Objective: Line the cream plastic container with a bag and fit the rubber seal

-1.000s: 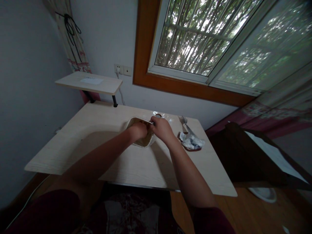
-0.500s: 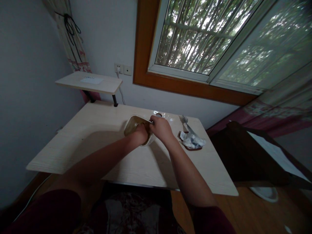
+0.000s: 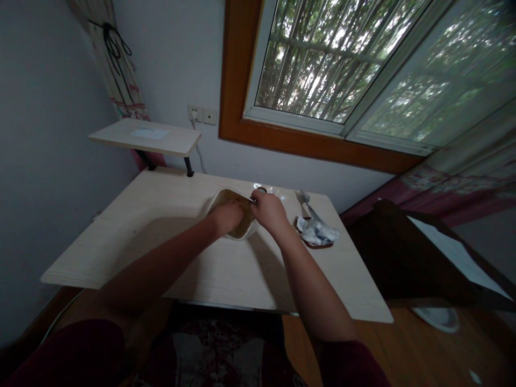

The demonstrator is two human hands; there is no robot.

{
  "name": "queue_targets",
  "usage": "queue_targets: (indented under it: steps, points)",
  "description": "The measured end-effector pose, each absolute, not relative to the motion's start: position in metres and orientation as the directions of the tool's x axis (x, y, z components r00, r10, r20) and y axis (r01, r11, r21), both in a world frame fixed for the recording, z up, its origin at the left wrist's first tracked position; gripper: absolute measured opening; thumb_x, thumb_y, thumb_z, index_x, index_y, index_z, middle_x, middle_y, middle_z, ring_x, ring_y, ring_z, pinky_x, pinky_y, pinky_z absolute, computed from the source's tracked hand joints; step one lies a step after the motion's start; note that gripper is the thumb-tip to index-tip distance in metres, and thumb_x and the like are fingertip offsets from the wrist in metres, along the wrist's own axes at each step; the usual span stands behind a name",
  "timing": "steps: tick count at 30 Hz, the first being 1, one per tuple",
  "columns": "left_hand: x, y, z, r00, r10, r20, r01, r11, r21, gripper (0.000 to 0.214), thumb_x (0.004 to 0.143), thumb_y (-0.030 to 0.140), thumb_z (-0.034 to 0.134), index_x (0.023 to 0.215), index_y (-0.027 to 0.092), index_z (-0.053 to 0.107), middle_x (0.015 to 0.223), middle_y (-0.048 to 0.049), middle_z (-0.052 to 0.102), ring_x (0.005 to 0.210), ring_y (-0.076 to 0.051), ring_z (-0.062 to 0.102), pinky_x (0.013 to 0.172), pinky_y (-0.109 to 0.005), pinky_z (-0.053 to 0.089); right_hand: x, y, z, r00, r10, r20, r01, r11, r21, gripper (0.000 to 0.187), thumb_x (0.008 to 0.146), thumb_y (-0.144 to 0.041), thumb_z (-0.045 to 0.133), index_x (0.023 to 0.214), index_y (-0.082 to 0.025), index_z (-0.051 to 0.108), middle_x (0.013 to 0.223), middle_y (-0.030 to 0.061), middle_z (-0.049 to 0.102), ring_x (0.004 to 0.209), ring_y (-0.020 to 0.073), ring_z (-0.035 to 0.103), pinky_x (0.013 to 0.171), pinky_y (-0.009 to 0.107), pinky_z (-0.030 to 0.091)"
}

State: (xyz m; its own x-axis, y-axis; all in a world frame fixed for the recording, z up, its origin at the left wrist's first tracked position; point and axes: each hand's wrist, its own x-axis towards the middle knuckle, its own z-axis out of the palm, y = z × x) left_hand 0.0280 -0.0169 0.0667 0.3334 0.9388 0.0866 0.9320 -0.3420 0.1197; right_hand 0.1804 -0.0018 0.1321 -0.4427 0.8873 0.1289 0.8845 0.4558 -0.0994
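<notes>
On the desk (image 3: pixel 217 274) a squarish tub (image 3: pixel 215 200) with a pale rim and brownish inside stands tilted, its mouth facing me. My left hand (image 3: pixel 230 216) reaches into it, fingers bunched together and bent down. Whatever the fingers hold or press is hidden. My right hand (image 3: pixel 271 209) is closed on the tub's right rim, thumb and fingers pinching the edge.
Right of the hands, a crumpled white-and-grey plastic wrapper (image 3: pixel 318 232) lies on a brown tray (image 3: pixel 322 246). Clear plastic (image 3: pixel 278 192) lies behind the tub. A raised shelf (image 3: pixel 177 141) with a paper sheet (image 3: pixel 149 133) stands at back left. Dark furniture (image 3: pixel 371 252) adjoins the desk's right.
My left hand has shifted slightly left inside the tub, uncovering more of its right inner side. My right hand keeps its hold on the rim.
</notes>
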Motion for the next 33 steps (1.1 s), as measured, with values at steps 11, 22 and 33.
queue_targets:
  steps: [11, 22, 33]
  points:
    - [0.030, 0.007, 0.056, 0.212, 0.977, -0.021, 0.973, -0.209, 0.095, 0.031, 0.087, 0.006, 0.049, 0.103, 0.009, 0.076, 0.102, -0.0195, 0.076, 0.094, -0.027, 0.073, 0.085, -0.032, 0.053, 0.178, -0.013, 0.141, -0.501, 0.862, 0.077, 0.863, 0.505, -0.036, 0.027, 0.092, -0.023, 0.051, 0.112, -0.019, 0.069, 0.105, 0.0138, 0.076, 0.099, 0.0257, 0.070, 0.082, 0.030, 0.046]
    - [0.016, -0.035, 0.098, 0.318, 0.944, 0.085, 0.938, -0.326, 0.118, 0.029, 0.092, 0.015, 0.045, 0.109, 0.013, 0.069, 0.110, -0.0135, 0.071, 0.094, -0.024, 0.069, 0.083, -0.031, 0.052, 0.184, -0.006, 0.131, -0.413, 0.898, 0.155, 0.907, 0.421, -0.026, 0.026, 0.095, -0.024, 0.051, 0.114, -0.023, 0.068, 0.111, 0.0114, 0.075, 0.097, 0.0256, 0.069, 0.080, 0.031, 0.048]
    - [-0.031, -0.040, 0.068, -0.118, 0.946, 0.301, 0.698, -0.136, 0.703, 0.028, 0.088, 0.046, 0.060, 0.092, 0.019, 0.063, 0.088, -0.0040, 0.067, 0.077, -0.016, 0.061, 0.074, -0.028, 0.048, 0.213, 0.023, 0.119, -0.441, 0.850, 0.288, 0.827, 0.509, -0.238, 0.028, 0.098, -0.027, 0.051, 0.114, -0.021, 0.074, 0.115, 0.0072, 0.074, 0.104, 0.0208, 0.067, 0.089, 0.029, 0.046]
